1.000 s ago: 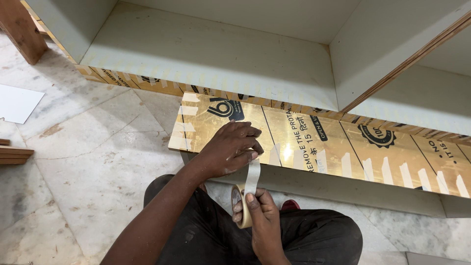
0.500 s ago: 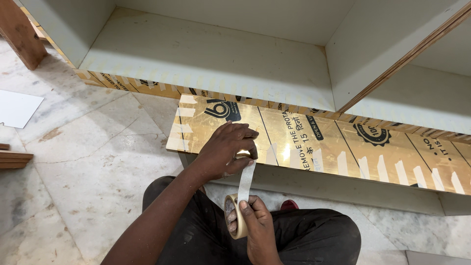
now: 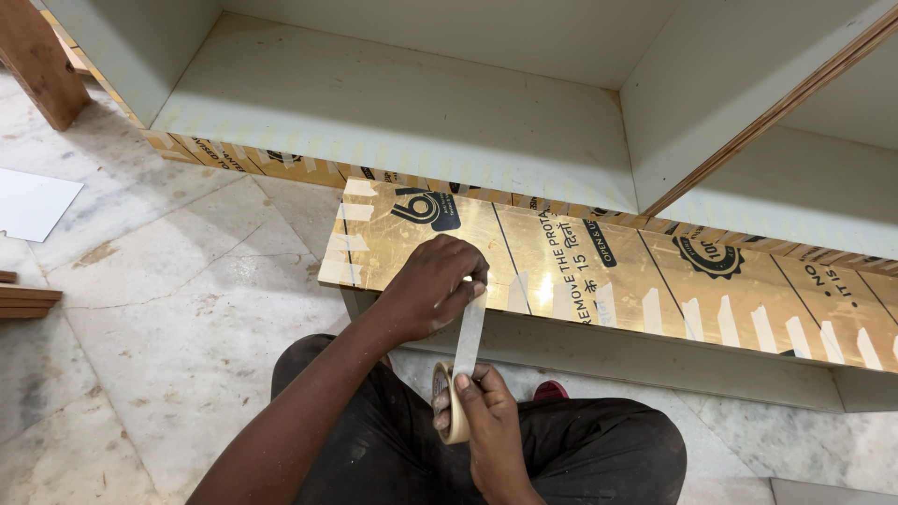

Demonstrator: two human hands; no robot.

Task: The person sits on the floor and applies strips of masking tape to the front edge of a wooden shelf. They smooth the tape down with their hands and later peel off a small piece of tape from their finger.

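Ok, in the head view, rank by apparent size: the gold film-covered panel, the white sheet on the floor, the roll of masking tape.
1. Gold film-covered panel, largest by far.
2. White sheet, cut off by the frame edge.
3. Roll of masking tape, smallest, though nearest the camera, held in the right hand.

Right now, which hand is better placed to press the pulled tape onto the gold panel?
Left. The left hand pinches the strip's free end right over the gold panel. The right hand is lower, gripping the roll.

The person wears dusty black trousers point(image 3: 580, 454). Both forearms are bare, no sleeves showing. 2 bare hands, without gloves or rings.
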